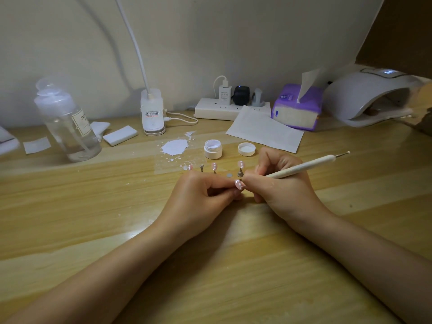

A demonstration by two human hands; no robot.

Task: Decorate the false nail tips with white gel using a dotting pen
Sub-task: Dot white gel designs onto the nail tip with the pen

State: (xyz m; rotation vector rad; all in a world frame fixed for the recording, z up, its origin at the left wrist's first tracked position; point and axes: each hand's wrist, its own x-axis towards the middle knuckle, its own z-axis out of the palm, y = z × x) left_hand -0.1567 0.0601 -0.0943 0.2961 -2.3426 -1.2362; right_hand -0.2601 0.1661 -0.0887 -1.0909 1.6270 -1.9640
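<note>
Head view, left hand pinching nail tip, right hand gripping dotting pen

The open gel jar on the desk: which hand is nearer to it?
Left, slightly. The gel jar stands beyond both hands; the left hand is below it, a little left, and the right hand is below and farther right.

Home nail desk — curing lamp, tissues

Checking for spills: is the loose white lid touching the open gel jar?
Apart. The head view shows bare table between the lid and the gel jar.
</note>
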